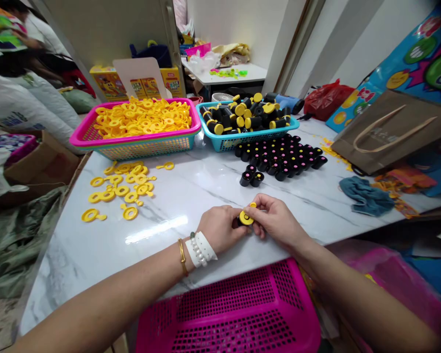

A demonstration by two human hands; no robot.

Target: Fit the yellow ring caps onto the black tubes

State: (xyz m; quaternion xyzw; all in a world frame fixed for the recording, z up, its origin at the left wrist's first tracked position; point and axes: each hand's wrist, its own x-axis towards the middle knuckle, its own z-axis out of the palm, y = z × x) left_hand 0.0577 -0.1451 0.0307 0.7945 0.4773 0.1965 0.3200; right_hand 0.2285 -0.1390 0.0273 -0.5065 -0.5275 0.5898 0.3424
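Note:
Near the table's front edge, my left hand [222, 228] is closed round a small black cylinder, mostly hidden by the fingers. On top of it sits a yellow ring piece with a tab [247, 219]. My right hand [277, 220] pinches this yellow piece by its tab side, thumb on top. Both hands meet at the part, just above the tabletop. Loose yellow ring pieces [122, 190] lie to the left. Black cylinders with pink or yellow centres [275, 159] stand in rows beyond my right hand.
A pink basket [81, 139] heaped with yellow pieces stands at the back left. Beside it, a blue basket [238, 142] holds black cylinders with yellow ends. An empty magenta basket [235, 299] is below the table edge. A cloth [365, 196] and paper bag [382, 130] sit right.

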